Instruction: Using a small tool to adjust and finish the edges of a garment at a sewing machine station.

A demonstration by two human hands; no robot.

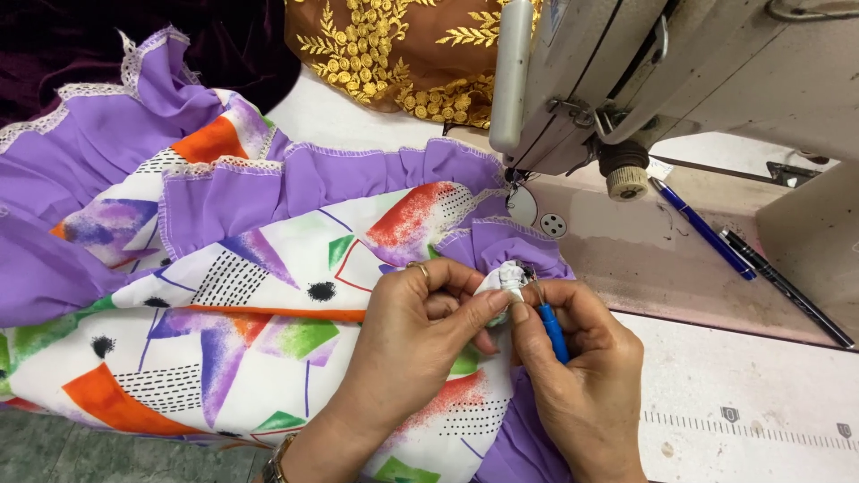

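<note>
Fabric [295, 295] was pinched by the left hand [420, 335] while a seam ripper [552, 329], gripped in the right hand [582, 376], could have slipped and torn it.

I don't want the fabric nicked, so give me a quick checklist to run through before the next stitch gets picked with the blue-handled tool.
1. Left hand pinches the bunched white fabric firmly: ok.
2. Right hand grips the blue-handled seam ripper near its tip: ok.
3. Tool tip sits under a thread only, not cloth: cannot tell, it is too small and partly hidden.
4. Work is held apart from the sewing machine needle area: ok.
5. Purple ruffle lies away from the tool tip: not ok, ruffle folds crowd right beside it.
6. The two pens lie away from the hands: ok.
</note>
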